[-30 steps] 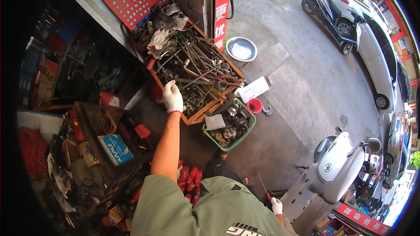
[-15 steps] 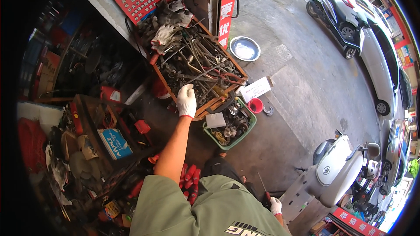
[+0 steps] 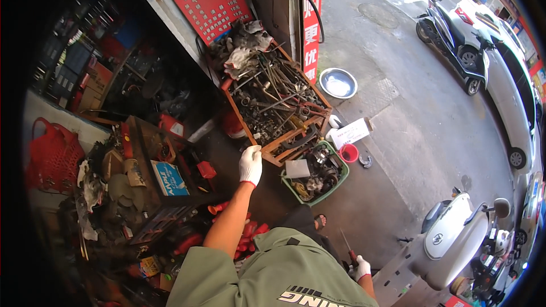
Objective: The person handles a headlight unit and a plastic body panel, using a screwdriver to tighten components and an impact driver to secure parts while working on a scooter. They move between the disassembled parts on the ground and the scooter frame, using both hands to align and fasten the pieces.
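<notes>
My left hand, in a white glove with a red cuff, is raised at the near left corner of a wooden tool tray. Its fingers are curled together, and whatever may be between them is too small to make out. Wrenches and other metal tools lie heaped in the tray, with worn gloves at its far end. Low on the right, my gloved right hand is closed around the red handle of a screwdriver, its thin shaft pointing up and left.
Beside the tray stands a green basin of metal parts, near a red cup and white box. A metal bowl sits farther off. Left is a cluttered cart; right, a pale scooter. Red-handled items lie near my legs.
My left hand has drawn back toward me from over the tray's near edge to just off its corner. The view has shifted; my right hand still grips the screwdriver.
</notes>
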Demonstrator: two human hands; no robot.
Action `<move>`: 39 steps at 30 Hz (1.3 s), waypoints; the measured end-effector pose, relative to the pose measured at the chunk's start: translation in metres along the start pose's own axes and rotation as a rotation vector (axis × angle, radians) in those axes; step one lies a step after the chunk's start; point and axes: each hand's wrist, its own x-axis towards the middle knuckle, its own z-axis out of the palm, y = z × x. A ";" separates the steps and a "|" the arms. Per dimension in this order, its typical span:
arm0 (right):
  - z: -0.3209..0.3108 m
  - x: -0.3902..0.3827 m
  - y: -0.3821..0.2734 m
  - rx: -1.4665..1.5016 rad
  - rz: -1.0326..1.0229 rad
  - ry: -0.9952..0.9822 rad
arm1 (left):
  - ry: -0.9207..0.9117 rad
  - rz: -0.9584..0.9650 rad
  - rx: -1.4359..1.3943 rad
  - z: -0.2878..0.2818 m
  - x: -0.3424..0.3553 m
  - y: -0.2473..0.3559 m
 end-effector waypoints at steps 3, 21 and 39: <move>0.009 0.010 -0.013 0.095 -0.038 -0.041 | 0.081 0.079 0.067 -0.033 0.035 0.000; 0.164 -0.063 0.060 0.570 0.005 0.006 | -0.128 -0.210 0.449 -0.039 0.429 0.016; 0.322 -0.161 0.049 0.328 -0.089 0.255 | -0.234 0.092 0.388 -0.087 0.524 0.031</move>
